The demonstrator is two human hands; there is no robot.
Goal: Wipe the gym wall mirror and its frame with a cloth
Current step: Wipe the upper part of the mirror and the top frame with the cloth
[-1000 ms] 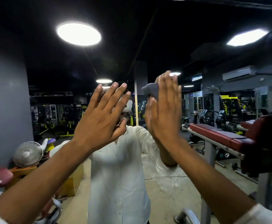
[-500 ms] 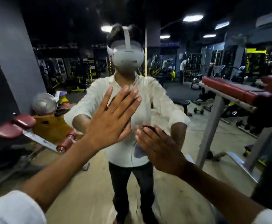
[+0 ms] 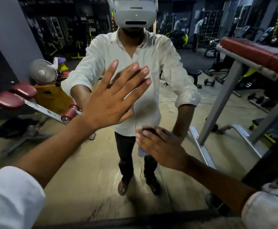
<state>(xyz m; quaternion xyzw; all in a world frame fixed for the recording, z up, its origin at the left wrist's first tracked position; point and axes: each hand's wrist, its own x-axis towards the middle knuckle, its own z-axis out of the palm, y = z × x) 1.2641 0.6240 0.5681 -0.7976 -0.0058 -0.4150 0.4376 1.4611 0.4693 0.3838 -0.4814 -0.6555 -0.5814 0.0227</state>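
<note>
A small pale grey cloth is held against the large wall mirror, low and right of centre, over the reflection of the person's dark trousers. Most of it is hidden under the right hand. Only a pale corner pokes out below the thumb side, pointing down, and a darker blurred edge shows past the fingertips, so its long axis cannot be told. The right hand lies flat on the cloth with its fingers close together and aimed up and to the left, pressing it to the glass. Whether the thumb hooks the fabric is unclear.

The left hand is higher and further left, well apart from the cloth. Its palm is on the glass, and its fingers are spread wide and slant up to the right, holding nothing. Both forearms end in rolled white sleeves.

The mirror's dark frame runs along the bottom of the view.

The glass reflects the person in a white shirt, sandals and a white headset. To the left are a maroon padded bench and an orange-yellow box, its contents out of sight, with a white fan above it. To the right stands a red padded bench on a grey steel stand, with dark dumbbells on the floor beyond.
</note>
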